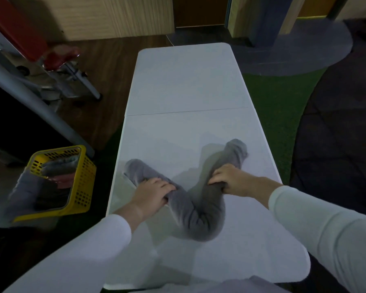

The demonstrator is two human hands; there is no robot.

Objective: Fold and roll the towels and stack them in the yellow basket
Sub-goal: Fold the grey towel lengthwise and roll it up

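A grey towel (197, 216), rolled into a long sausage, lies bent in a V on the white table (188, 85). My left hand (154, 192) grips the V's left arm from above. My right hand (228, 179) grips its right arm, which rises off the table toward the far right. The bend of the V sags near the table's front. The yellow basket (82, 182) stands on the floor to the left of the table, with rolled grey and pinkish towels inside it.
A slanted grey metal leg and a red wheeled stand are at the back left. Green carpet and a dark mat run along the table's right side. A seam crosses the table's middle.
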